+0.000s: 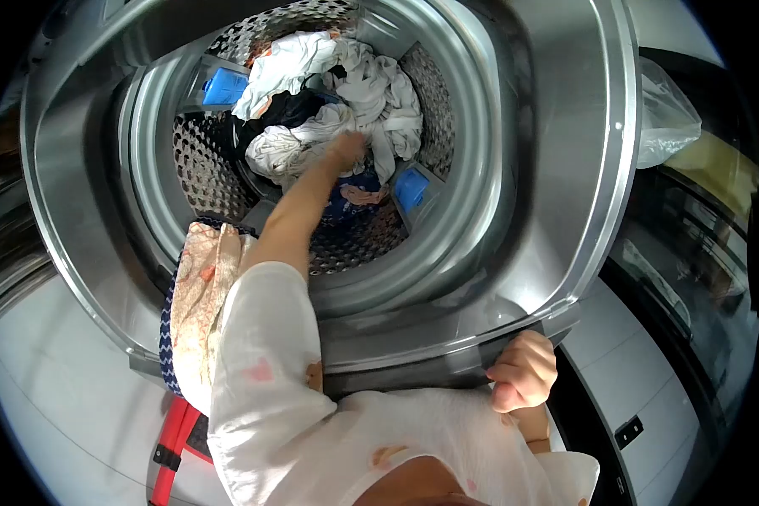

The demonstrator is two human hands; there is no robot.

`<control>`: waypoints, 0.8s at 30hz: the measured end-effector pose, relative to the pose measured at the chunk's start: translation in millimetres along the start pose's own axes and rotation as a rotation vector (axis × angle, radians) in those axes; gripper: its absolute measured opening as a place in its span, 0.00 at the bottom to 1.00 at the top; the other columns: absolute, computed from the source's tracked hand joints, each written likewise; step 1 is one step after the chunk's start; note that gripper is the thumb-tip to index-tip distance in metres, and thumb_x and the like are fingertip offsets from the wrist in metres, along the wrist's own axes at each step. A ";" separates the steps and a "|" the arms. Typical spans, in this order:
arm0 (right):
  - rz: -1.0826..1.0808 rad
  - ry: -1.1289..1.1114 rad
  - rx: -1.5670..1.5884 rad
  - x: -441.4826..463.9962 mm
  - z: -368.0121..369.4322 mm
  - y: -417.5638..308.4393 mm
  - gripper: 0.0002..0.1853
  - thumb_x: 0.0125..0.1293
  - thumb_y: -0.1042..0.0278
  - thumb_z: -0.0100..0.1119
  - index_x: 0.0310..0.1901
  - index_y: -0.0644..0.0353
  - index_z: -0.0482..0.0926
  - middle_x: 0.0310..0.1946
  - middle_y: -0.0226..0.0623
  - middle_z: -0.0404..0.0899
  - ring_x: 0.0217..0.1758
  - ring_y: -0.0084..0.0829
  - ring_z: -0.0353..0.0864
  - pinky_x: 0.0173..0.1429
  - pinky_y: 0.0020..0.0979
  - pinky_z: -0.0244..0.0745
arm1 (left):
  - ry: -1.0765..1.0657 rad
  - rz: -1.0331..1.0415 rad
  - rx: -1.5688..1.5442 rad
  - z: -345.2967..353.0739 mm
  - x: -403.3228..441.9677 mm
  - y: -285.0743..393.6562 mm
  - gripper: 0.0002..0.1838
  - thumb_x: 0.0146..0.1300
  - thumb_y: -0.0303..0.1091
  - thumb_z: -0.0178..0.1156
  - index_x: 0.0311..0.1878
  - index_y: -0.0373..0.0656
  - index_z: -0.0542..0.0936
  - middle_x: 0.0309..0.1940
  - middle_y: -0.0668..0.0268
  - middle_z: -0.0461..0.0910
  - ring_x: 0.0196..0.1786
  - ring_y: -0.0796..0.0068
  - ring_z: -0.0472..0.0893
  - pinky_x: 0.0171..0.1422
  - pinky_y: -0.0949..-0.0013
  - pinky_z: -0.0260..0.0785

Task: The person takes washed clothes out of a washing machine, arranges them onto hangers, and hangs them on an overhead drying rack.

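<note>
My left hand (347, 152) is deep inside the perforated steel drum (207, 164) of a washing machine. It looks closed on the white cloth (299, 139), a twisted piece among the laundry, though its fingers are partly hidden. More pale garments (379, 93) and a black garment (287, 110) lie tangled around it. Below the hand is a navy patterned cloth (346, 198). My right hand (524, 371) is curled closed at the washing machine's front rim (422, 364). A peach patterned cloth (198, 295) with a navy zigzag cloth (169, 337) hangs over the rim beside my left arm.
Two blue plastic parts (225, 86) sit on the drum wall, one at each side. A red frame (173, 447) stands on the tiled floor (67, 379) at lower left. To the right are a clear plastic bag (666, 114) and a dark glossy surface (683, 253).
</note>
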State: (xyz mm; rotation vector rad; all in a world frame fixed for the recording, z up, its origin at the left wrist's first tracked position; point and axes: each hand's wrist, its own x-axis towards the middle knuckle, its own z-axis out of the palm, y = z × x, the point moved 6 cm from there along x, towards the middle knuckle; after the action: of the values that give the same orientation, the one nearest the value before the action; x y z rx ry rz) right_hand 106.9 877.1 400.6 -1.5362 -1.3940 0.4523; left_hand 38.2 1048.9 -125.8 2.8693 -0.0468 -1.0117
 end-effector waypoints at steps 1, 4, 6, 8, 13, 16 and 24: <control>-0.005 0.004 -0.007 0.3 0.1 0.1 0.16 0.63 0.63 0.47 0.20 0.61 0.70 0.09 0.27 0.64 0.10 0.23 0.61 0.14 0.24 0.49 | -0.024 0.046 0.032 -3.3 -4.9 12.1 0.18 0.54 0.41 0.57 0.49 0.49 0.76 0.54 0.65 0.71 0.53 0.62 0.72 0.55 0.49 0.61; 0.024 0.004 -0.024 -0.2 0.0 -0.1 0.16 0.63 0.63 0.47 0.20 0.61 0.70 0.09 0.27 0.64 0.10 0.23 0.61 0.14 0.24 0.49 | -0.164 0.090 0.111 1.2 -29.0 40.6 0.28 0.53 0.46 0.58 0.58 0.53 0.69 0.62 0.66 0.60 0.65 0.63 0.59 0.62 0.45 0.51; 0.034 0.002 -0.034 0.4 -0.4 0.2 0.16 0.63 0.63 0.48 0.19 0.62 0.70 0.09 0.27 0.64 0.10 0.23 0.61 0.14 0.24 0.49 | -0.295 -0.023 0.118 21.3 -45.9 32.2 0.28 0.53 0.46 0.57 0.59 0.53 0.68 0.63 0.66 0.60 0.66 0.63 0.58 0.62 0.44 0.49; 0.023 0.001 -0.037 0.0 0.1 0.0 0.17 0.63 0.63 0.48 0.19 0.62 0.70 0.09 0.27 0.64 0.10 0.23 0.61 0.14 0.24 0.50 | -0.405 -0.122 0.139 40.1 -64.8 18.6 0.29 0.54 0.47 0.56 0.60 0.53 0.66 0.63 0.67 0.59 0.66 0.62 0.57 0.63 0.43 0.48; 0.027 0.025 -0.061 1.0 -1.0 1.0 0.17 0.63 0.62 0.48 0.19 0.62 0.70 0.09 0.28 0.64 0.09 0.23 0.61 0.14 0.24 0.51 | -0.546 -0.239 0.172 58.2 -79.8 -3.3 0.31 0.56 0.48 0.55 0.63 0.52 0.63 0.64 0.67 0.58 0.67 0.61 0.55 0.64 0.40 0.43; 0.029 0.023 -0.070 1.8 -1.0 1.6 0.17 0.63 0.63 0.48 0.19 0.62 0.70 0.09 0.28 0.64 0.09 0.23 0.61 0.14 0.24 0.51 | -0.509 -0.245 0.160 39.8 -83.7 7.7 0.33 0.56 0.48 0.54 0.65 0.52 0.61 0.65 0.67 0.57 0.67 0.60 0.54 0.64 0.39 0.41; 0.048 0.033 -0.100 0.7 1.6 1.0 0.17 0.63 0.63 0.48 0.19 0.62 0.70 0.09 0.27 0.64 0.10 0.23 0.61 0.14 0.23 0.52 | -0.353 -0.152 -0.111 4.1 -73.0 52.6 0.30 0.60 0.46 0.53 0.66 0.58 0.60 0.67 0.65 0.54 0.69 0.59 0.51 0.67 0.41 0.35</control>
State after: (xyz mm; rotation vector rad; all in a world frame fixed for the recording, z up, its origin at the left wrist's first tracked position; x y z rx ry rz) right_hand 106.3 878.5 399.2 -1.6538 -1.3739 0.3896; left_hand -21.1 1000.8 -78.0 2.5937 0.1968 -1.4874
